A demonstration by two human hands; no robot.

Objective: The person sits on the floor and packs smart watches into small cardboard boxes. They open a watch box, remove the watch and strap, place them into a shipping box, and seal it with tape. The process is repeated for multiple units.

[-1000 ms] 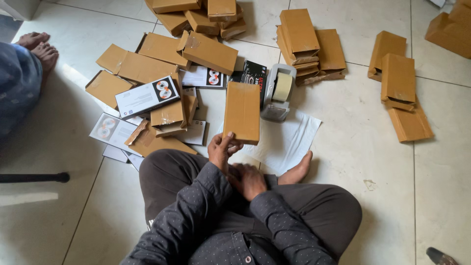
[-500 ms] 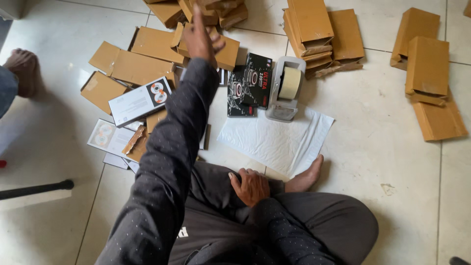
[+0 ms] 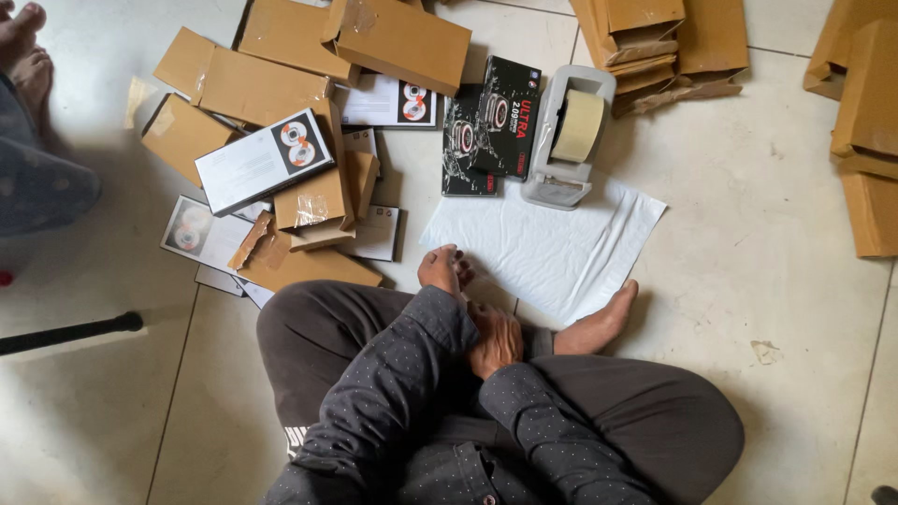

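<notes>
While sitting cross-legged, you are resting your left hand [image 3: 445, 269], empty and loosely curled, beside the white sheet [image 3: 547, 248], your right hand [image 3: 494, 339] lying slack in your lap.

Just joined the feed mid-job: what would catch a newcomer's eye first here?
The heap of brown cardboard boxes spread over the tiled floor at upper left, with a white printed box lying on top. At centre, a grey tape dispenser stands beside a black box, above a white sheet. Below, the left hand and right hand rest empty over crossed legs.
</notes>
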